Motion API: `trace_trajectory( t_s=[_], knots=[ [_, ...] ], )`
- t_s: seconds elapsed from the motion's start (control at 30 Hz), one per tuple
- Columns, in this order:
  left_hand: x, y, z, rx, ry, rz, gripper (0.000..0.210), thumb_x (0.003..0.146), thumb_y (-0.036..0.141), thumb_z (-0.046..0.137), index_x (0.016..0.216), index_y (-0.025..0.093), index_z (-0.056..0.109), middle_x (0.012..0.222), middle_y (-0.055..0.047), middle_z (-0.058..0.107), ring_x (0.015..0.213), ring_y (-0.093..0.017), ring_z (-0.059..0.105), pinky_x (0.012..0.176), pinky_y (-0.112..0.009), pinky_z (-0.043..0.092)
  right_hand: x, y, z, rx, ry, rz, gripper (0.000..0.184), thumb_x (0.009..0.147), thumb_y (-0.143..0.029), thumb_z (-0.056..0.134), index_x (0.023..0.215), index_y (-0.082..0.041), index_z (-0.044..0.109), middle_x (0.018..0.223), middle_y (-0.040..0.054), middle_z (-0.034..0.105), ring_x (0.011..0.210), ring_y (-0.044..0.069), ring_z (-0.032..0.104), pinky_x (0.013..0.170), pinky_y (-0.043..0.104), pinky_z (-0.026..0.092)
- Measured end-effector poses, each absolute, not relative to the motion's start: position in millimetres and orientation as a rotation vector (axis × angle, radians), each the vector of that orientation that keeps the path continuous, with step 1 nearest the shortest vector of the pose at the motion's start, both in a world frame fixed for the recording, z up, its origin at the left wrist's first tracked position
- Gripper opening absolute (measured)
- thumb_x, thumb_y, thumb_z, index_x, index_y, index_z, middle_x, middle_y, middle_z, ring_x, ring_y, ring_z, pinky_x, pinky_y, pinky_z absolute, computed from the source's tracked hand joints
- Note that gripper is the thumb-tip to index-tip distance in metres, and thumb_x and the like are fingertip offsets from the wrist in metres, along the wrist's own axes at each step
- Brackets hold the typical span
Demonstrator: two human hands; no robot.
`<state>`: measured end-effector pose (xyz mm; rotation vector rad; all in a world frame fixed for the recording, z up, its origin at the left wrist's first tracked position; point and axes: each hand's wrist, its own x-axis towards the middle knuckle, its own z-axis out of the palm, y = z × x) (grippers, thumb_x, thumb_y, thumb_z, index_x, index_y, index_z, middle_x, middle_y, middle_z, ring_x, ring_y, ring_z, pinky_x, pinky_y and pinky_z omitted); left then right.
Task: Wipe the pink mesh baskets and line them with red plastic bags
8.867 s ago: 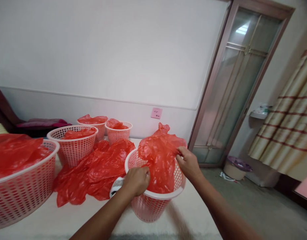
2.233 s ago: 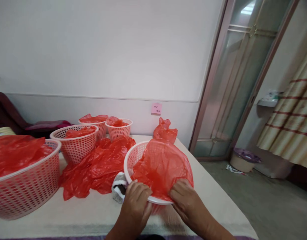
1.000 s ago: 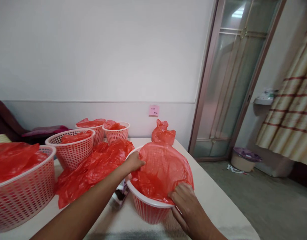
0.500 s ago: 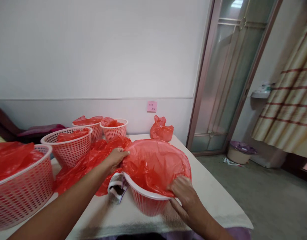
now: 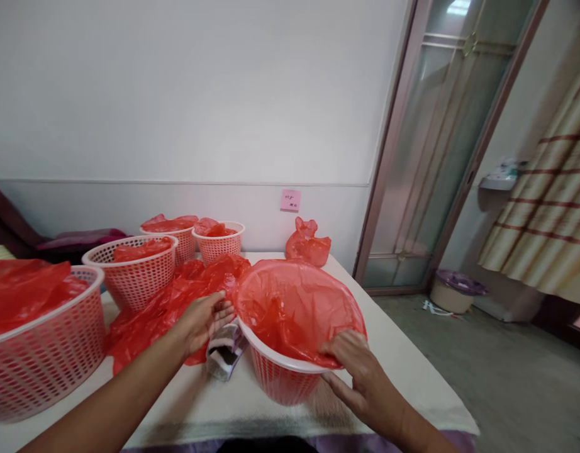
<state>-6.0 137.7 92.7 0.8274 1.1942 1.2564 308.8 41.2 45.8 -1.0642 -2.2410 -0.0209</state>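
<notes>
In front of me a pink plastic basket stands on the table, tilted a little. A red plastic bag lines it and is drawn over its far rim. My right hand grips the near right rim, fingers over the bag and thumb outside below the edge. Just left of the basket, my left hand is open with fingers apart, holding nothing. Beneath that hand lies a folded striped cloth, partly hidden. Loose red bags spread over the table behind my left arm.
Several lattice baskets with red bags inside stand to the left, the nearest basket at the edge of view. A knotted red bag sits at the table's far end. A pink note is on the wall. A waste bin stands on the floor.
My left hand has let go of the bag at the left rim and opened beside the basket. My right hand still grips the right rim. The view has shifted slightly.
</notes>
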Motion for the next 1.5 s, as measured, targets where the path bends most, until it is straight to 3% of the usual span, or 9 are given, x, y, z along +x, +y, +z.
trace_trajectory(
  t_s=[0.23,0.37,0.53,0.63,0.77,0.97,1.07,1.23,1.5],
  knots=[
    [2.5,107.2,108.1,1.804,1.313,1.171,0.036,0.072,0.034,0.073,0.103,0.019,0.063,0.105,-0.007,0.067,0.103,-0.024,0.063,0.094,-0.038,0.048,303.7,45.8,52.5,-1.040,-2.233,0.155,0.017,0.097,-0.037,0.049,0.103,-0.023,0.057,0.093,0.0034,0.063,0.088,0.022,0.055,0.084,0.041,0.039],
    [26.3,112.0,120.4,2.279,1.218,0.843,0.070,0.064,0.022,0.076,0.131,0.021,0.055,0.135,-0.017,0.060,0.124,-0.034,0.056,0.104,-0.050,0.042,301.1,46.5,56.1,-1.026,-2.209,0.206,0.021,0.098,-0.041,0.045,0.098,-0.024,0.057,0.088,0.0021,0.062,0.085,0.020,0.053,0.082,0.039,0.036],
    [51.7,135.3,120.6,2.664,1.084,0.617,0.090,0.052,0.009,0.079,0.136,0.010,0.049,0.151,-0.025,0.041,0.144,-0.037,0.031,0.118,-0.053,0.019,302.6,43.1,56.7,-1.011,-2.199,0.226,0.025,0.100,-0.041,0.041,0.093,-0.023,0.057,0.085,0.0017,0.059,0.083,0.019,0.052,0.081,0.038,0.035],
    [58.1,142.5,116.0,2.778,1.059,0.532,0.086,0.052,0.000,0.073,0.134,0.008,0.050,0.144,-0.025,0.050,0.141,-0.039,0.036,0.117,-0.056,0.020,303.7,41.6,55.6,-0.997,-2.186,0.262,0.023,0.101,-0.036,0.040,0.091,-0.023,0.056,0.084,0.0007,0.058,0.083,0.018,0.052,0.080,0.036,0.035],
    [50.9,152.1,110.9,2.796,1.128,0.569,0.055,0.073,0.001,0.043,0.126,0.011,0.055,0.120,-0.016,0.068,0.116,-0.032,0.060,0.107,-0.052,0.035,305.9,43.7,53.1,-0.964,-2.108,0.327,0.022,0.101,-0.031,0.040,0.086,-0.023,0.054,0.080,-0.0010,0.056,0.080,0.016,0.051,0.078,0.034,0.034],
    [22.1,168.1,108.9,2.735,1.087,0.590,0.019,0.071,0.005,0.046,0.065,0.021,0.055,0.067,0.002,0.060,0.071,-0.016,0.058,0.081,-0.034,0.045,310.2,49.5,51.3,-0.932,-2.029,0.384,0.021,0.101,-0.029,0.040,0.086,-0.023,0.053,0.081,-0.0004,0.057,0.080,0.016,0.051,0.079,0.034,0.036],
    [8.4,165.3,108.4,2.691,1.057,0.642,0.020,0.072,0.006,0.044,0.068,0.021,0.057,0.074,0.000,0.062,0.074,-0.016,0.058,0.071,-0.027,0.044,308.5,50.7,51.4,-0.933,-2.025,0.376,0.019,0.100,-0.028,0.041,0.087,-0.023,0.053,0.081,-0.0005,0.058,0.080,0.016,0.052,0.079,0.033,0.037],
    [-8.8,154.4,107.8,2.669,0.968,0.752,0.040,0.073,0.005,0.043,0.101,0.022,0.067,0.104,-0.005,0.071,0.101,-0.020,0.061,0.094,-0.036,0.045,307.8,47.4,56.2,-0.999,-2.034,0.380,0.020,0.098,-0.035,0.045,0.087,-0.023,0.057,0.082,0.0010,0.061,0.081,0.018,0.054,0.077,0.033,0.039],
    [-14.7,143.2,91.4,2.693,0.945,0.774,0.032,0.084,0.013,0.039,0.099,0.018,0.067,0.103,-0.009,0.071,0.101,-0.022,0.064,0.097,-0.042,0.048,307.9,44.8,102.1,-1.276,-2.200,0.676,0.038,0.096,-0.052,0.045,0.102,-0.021,0.065,0.098,0.0045,0.067,0.090,0.019,0.059,0.080,0.031,0.042]
  ],
)
